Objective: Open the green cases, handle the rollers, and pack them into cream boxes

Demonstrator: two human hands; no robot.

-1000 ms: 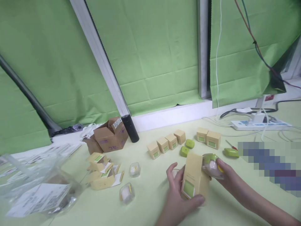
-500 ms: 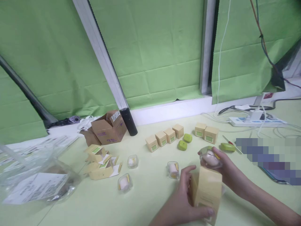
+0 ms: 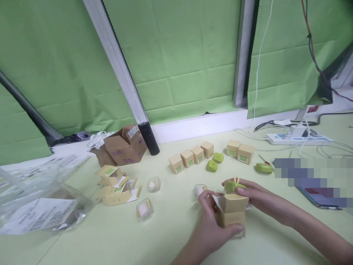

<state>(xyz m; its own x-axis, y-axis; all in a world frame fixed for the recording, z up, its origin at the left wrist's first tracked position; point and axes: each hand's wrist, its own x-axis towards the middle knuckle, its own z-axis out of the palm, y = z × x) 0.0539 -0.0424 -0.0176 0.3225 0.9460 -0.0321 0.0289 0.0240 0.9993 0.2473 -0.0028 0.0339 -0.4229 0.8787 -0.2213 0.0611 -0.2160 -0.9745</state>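
Observation:
My left hand (image 3: 211, 228) is closed around a small tan carton (image 3: 234, 219) whose top flap stands up. In my right hand (image 3: 253, 193) is a small clear case with a green lid (image 3: 231, 186) and a yellow loop on top. It is held right at the carton's top; whether its lower part is inside is hidden. Just beyond my left fingers lies a clear case (image 3: 200, 190) with something pale inside. Two similar clear cases, one nearer (image 3: 145, 209) and one farther (image 3: 153, 184), rest to the left.
Several closed tan cartons (image 3: 189, 158) stand at the back with green lids (image 3: 212, 166) before them. Opened cartons (image 3: 117, 193), a brown cardboard box (image 3: 124, 149), a black cylinder (image 3: 149, 138) and a plastic bag (image 3: 79, 202) are leftward. A power strip (image 3: 299, 139) and phone (image 3: 320, 200) lie rightward.
My right hand has turned the green-lidded case lid-up and brought it left and down to the carton. The carton has tilted, and its raised flap now shows.

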